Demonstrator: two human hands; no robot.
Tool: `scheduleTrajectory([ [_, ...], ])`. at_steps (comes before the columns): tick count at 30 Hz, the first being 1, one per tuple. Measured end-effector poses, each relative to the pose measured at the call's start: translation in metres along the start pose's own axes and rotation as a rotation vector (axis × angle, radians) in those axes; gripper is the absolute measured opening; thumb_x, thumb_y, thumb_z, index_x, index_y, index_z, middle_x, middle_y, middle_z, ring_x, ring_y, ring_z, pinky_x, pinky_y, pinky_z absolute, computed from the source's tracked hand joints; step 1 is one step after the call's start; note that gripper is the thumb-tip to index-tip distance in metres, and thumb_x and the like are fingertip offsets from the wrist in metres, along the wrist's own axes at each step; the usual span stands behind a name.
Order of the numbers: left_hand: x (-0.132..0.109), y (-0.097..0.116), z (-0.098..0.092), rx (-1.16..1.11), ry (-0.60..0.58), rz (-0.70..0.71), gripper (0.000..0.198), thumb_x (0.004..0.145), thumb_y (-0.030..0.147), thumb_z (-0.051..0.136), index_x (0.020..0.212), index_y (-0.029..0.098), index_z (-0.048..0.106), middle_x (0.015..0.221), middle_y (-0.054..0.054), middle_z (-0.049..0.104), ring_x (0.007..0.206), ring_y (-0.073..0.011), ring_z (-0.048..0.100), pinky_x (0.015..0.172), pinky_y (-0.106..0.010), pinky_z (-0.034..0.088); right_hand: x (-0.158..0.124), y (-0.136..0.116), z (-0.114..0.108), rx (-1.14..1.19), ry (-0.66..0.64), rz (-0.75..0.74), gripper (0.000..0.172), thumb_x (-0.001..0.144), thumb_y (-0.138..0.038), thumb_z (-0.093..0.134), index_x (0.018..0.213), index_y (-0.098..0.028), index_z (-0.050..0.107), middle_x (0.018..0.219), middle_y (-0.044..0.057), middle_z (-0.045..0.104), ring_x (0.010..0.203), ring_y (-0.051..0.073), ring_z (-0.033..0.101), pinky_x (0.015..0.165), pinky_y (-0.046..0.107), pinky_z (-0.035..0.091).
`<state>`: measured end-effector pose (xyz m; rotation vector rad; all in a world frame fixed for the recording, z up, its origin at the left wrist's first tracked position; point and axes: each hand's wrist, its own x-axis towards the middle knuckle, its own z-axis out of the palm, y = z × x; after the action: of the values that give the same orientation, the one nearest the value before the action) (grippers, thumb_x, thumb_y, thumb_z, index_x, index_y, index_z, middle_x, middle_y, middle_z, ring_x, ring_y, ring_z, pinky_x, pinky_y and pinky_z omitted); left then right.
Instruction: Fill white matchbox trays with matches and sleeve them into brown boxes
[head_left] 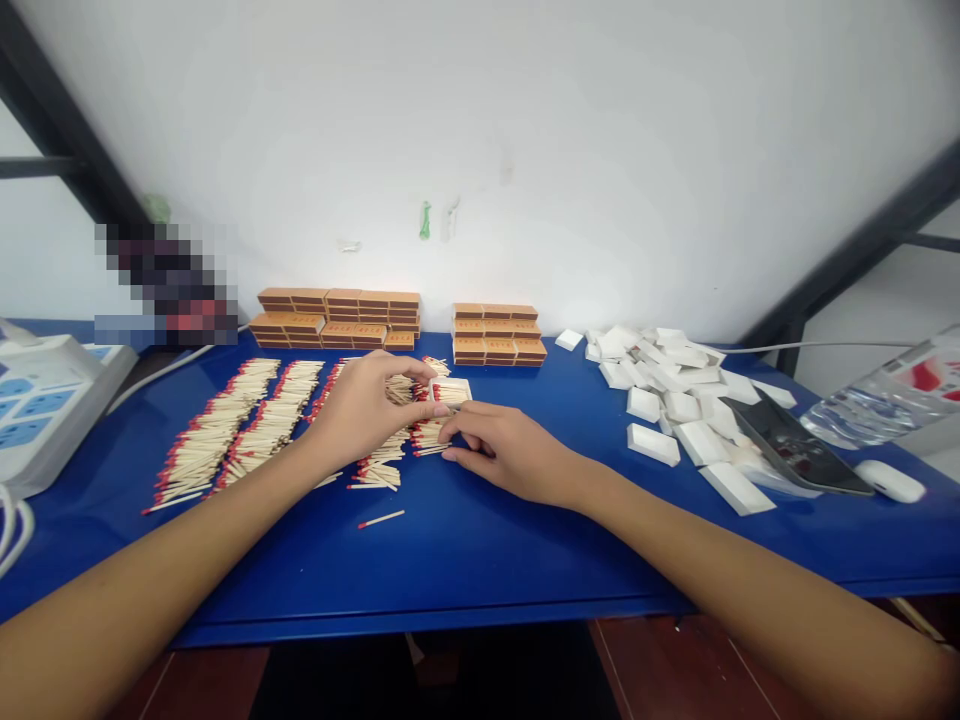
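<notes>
My left hand (367, 405) rests over rows of red-tipped matches (247, 425) on the blue table (480, 560), its thumb and fingers pinched at a small white tray (452, 391) partly filled with matches. My right hand (510, 450) lies just right of it, fingers curled on a small bunch of matches (429, 437) at the tray's near side. One stray match (381, 519) lies in front of the hands.
Stacks of orange matchboxes (337, 318) (497, 334) line the wall. A heap of white empty trays (679, 400) lies at right, beside a dark phone (795, 445), a white oval object (890, 481) and a clear plastic bag (877, 405). A white power strip (45, 400) sits far left.
</notes>
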<state>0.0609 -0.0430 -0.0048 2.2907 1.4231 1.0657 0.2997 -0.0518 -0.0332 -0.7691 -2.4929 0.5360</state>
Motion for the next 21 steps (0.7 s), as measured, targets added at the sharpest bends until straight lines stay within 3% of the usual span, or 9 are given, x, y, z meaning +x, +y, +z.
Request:
scheduleTrajectory([
  [12, 0.001, -0.006, 0.0, 0.021, 0.0, 0.016, 0.044, 0.081, 0.061, 0.088, 0.106, 0.025, 0.083, 0.113, -0.007, 0.082, 0.107, -0.0289, 0.074, 0.09, -0.038, 0.056, 0.0, 0.001, -0.003, -0.021, -0.03, 0.024, 0.008, 0.105, -0.021, 0.065, 0.098, -0.019, 0.068, 0.083, -0.001, 0.058, 0.074, 0.015, 0.051, 0.071, 0.027, 0.038],
  [18, 0.0, -0.004, 0.0, 0.035, -0.027, 0.077, 0.038, 0.079, 0.05, 0.093, 0.107, 0.026, 0.084, 0.109, -0.005, 0.082, 0.103, -0.0275, 0.073, 0.091, -0.038, 0.053, 0.001, 0.006, -0.02, -0.127, 0.246, 0.12, 0.01, 0.104, -0.024, 0.065, 0.096, -0.019, 0.068, 0.082, -0.001, 0.056, 0.069, 0.013, 0.048, 0.067, 0.027, 0.036],
  [21, -0.001, 0.001, 0.001, -0.012, -0.064, 0.105, 0.038, 0.075, 0.048, 0.097, 0.105, 0.028, 0.084, 0.103, -0.002, 0.082, 0.098, -0.0256, 0.073, 0.088, -0.036, 0.052, 0.002, 0.009, -0.022, -0.178, 0.316, 0.157, 0.009, 0.103, -0.022, 0.064, 0.095, -0.019, 0.067, 0.082, -0.001, 0.056, 0.07, 0.014, 0.049, 0.067, 0.028, 0.036],
])
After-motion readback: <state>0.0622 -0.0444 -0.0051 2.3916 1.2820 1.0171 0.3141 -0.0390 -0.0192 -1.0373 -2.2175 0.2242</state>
